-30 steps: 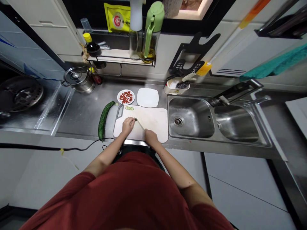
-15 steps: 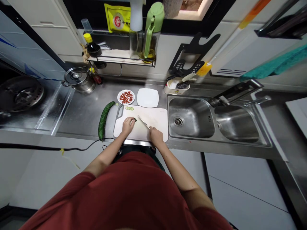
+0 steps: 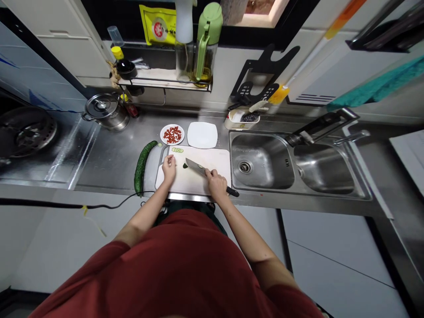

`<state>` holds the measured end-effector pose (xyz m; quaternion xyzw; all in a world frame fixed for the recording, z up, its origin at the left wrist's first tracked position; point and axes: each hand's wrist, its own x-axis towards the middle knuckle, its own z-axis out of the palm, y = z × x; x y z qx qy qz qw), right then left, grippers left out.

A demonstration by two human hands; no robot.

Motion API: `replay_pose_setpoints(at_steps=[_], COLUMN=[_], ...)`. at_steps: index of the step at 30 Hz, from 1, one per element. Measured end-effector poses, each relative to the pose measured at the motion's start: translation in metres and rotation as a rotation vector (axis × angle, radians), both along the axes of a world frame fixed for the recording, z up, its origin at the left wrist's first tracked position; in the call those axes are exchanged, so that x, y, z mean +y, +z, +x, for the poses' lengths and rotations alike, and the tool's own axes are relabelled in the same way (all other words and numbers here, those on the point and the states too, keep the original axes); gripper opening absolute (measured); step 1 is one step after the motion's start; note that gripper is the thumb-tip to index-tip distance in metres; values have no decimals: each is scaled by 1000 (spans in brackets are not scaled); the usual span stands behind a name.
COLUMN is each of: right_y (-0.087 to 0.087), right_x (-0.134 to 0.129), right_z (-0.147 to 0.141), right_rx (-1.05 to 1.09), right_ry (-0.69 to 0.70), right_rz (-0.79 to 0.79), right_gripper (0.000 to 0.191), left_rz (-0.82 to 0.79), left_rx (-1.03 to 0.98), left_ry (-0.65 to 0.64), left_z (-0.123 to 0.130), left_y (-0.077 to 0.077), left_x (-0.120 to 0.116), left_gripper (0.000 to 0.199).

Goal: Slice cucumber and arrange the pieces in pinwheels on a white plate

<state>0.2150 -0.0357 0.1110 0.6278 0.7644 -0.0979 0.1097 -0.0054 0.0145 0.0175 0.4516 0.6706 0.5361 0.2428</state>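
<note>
My right hand (image 3: 217, 184) grips a kitchen knife (image 3: 195, 166) by its black handle. The blade slants left over the white cutting board (image 3: 194, 183), with a pale green bit on its side. By the tip lies a small dark green cucumber piece (image 3: 185, 165). My left hand (image 3: 169, 169) is over the board's left part, fingers curled together; whether they hold anything is hidden. Just above it, thin cucumber slices (image 3: 178, 150) overlap in a row. Left of the board a long whole cucumber (image 3: 141, 168) lies on the counter, a small cut end (image 3: 160, 145) near its tip.
Behind the board stand a plate of chopped red pieces (image 3: 172, 134) and a white square plate (image 3: 202, 135). A double sink (image 3: 263, 161) adjoins on the right. A lidded pot (image 3: 105, 112) is back left, below a shelf (image 3: 165, 81) with bottles. A cable (image 3: 109, 206) crosses the front edge.
My left hand has moved left and up, off the dark green piece, which now lies uncovered. The knife has turned so its broad side shows, and its handle end has come into sight.
</note>
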Motion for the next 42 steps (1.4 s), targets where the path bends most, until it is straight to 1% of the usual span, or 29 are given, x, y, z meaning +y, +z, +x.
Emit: replay_pose_setpoints(at_steps=[2, 4, 5, 6, 8, 11, 12, 14, 16, 19, 24, 27, 32, 35, 38, 40, 42], right_y=[2, 4, 4, 4, 1, -8, -11, -18, -23, -26, -28, -29, -33, -34, -35, -35, -35], right_x=[0, 1, 1, 1, 2, 3, 3, 3, 3, 3, 1, 1, -2, -5, -8, -9, -9], right_z=[2, 4, 5, 5, 7, 9, 10, 11, 13, 16, 17, 17, 18, 20, 23, 25, 27], right_rx=[10, 26, 34, 44, 66, 111, 123, 138, 144, 146, 124, 112, 99, 88, 82, 79, 79], right_ry=[7, 12, 16, 24, 45, 73, 79, 92, 108, 130, 151, 151, 141, 120, 89, 71, 57], right_rz=[9, 24, 35, 48, 84, 194, 249, 360, 436, 473, 465, 445, 403, 380, 364, 357, 352], right_gripper=[46, 48, 48, 49, 50, 47, 46, 42, 40, 38, 38, 38, 38, 40, 41, 41, 40], left_rz=[18, 38, 47, 53, 55, -28, -77, -165, -224, -259, -266, -252, -218, -259, -386, -430, -438], left_rx=[26, 105, 157, 214, 342, 518, 569, 637, 656, 625, 555, 519, 435, 348, 307, 310, 316], left_ry=[13, -49, -110, -203, -429, -721, -782, -830, -840, -851, -838, -805, -743, -624, -431, -327, -281], left_z=[-3, -4, -3, -1, 5, 17, 21, 27, 31, 33, 34, 37, 43, 37, 22, 11, 3], left_y=[11, 26, 34, 44, 62, 84, 89, 95, 97, 95, 88, 85, 78, 67, 50, 38, 28], left_x=[6, 11, 13, 14, 15, 13, 12, 11, 10, 12, 14, 11, 8, 14, 29, 40, 51], left_gripper=[28, 26, 25, 24, 23, 30, 34, 39, 37, 30, 27, 25, 16, 16, 19, 19, 19])
